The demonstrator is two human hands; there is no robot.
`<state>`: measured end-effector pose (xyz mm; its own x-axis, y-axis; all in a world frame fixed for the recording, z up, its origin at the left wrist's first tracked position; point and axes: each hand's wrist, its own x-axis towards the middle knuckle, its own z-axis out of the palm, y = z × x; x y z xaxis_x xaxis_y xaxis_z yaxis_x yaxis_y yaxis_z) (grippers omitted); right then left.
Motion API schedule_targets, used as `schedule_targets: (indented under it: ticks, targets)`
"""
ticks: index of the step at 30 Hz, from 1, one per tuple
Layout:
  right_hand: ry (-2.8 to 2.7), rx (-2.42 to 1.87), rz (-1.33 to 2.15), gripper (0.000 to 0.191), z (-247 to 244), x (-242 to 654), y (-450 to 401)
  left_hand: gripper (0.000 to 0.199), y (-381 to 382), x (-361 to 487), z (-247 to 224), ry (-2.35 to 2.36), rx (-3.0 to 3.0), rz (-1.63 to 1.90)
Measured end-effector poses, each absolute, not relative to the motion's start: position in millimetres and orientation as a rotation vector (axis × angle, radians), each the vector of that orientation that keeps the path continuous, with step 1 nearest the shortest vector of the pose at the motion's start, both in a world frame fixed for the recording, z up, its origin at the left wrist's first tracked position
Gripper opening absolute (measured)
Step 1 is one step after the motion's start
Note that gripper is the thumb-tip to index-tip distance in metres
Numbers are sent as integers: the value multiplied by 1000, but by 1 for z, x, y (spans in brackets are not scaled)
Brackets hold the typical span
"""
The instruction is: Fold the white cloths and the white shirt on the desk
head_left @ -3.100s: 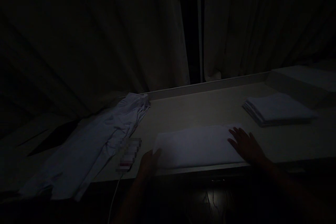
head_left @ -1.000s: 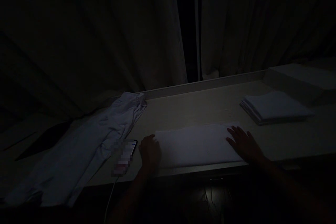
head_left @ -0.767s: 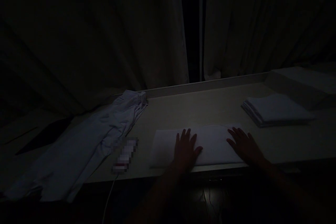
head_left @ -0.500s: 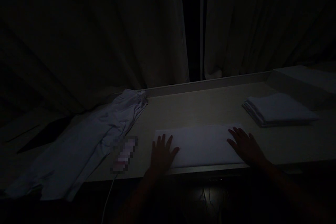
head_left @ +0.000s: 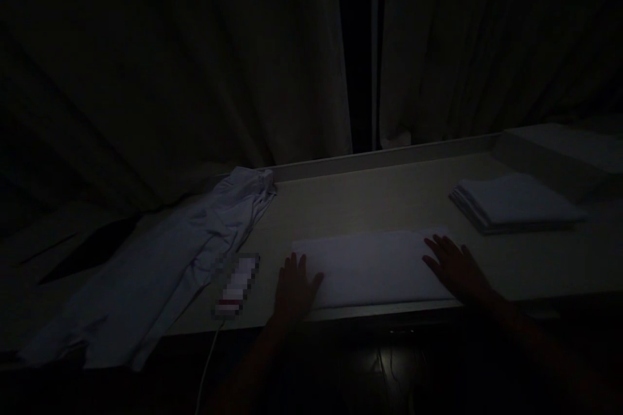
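A white cloth folded into a long strip [head_left: 370, 269] lies flat along the front edge of the table. My left hand [head_left: 294, 288] rests at its left end, fingers stretched out and thumb apart. On its right end lies my right hand [head_left: 455, 269], palm down with the fingers spread. Neither hand grips anything. In the dim light I cannot tell what kind of cloth it is.
A stack of folded white cloths [head_left: 520, 201] sits to the right. A crumpled pale garment [head_left: 165, 266] hangs over the front edge at left. Beside it lies a blurred-out phone-like object [head_left: 236, 285] with a cable [head_left: 208, 363]. Dark curtains [head_left: 195, 58] hang behind.
My left hand has slid slightly left and toward me at the cloth's left end, its fingers closer together. My right hand stays nearly in place.
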<state>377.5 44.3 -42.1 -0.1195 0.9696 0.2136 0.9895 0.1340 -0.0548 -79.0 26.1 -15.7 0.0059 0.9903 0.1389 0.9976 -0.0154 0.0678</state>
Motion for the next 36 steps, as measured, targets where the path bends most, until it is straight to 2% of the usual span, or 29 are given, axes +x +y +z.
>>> schedule_targets:
  ticks: [8,11,14,17,20,24,31,36]
  targets:
    - [-2216,-1893,-204,63,-27,361,52,83,27,-80,-20,-2149,-2160,-226]
    - [-2269,-1724,-180,62,-5,304,55,82,28,-78,-18,-2129,-2154,-210]
    - [-2458,-1414,78,66,11,218,49,82,28,-78,-16,-2141,-2154,-182]
    - [-2569,-1116,271,72,11,142,40,76,27,-79,-17,-2096,-2186,-146]
    - [-2590,-1047,343,69,3,115,39,73,28,-81,-21,-2047,-2195,-144]
    - [-2579,-1146,300,68,-2,167,59,79,30,-83,-25,-2074,-2141,-187]
    - [-2440,-1690,101,61,-11,349,99,83,33,-85,-29,-2102,-2156,-182]
    - [-2385,-1732,-9,57,-25,390,100,84,36,-84,-18,-2093,-2165,-60]
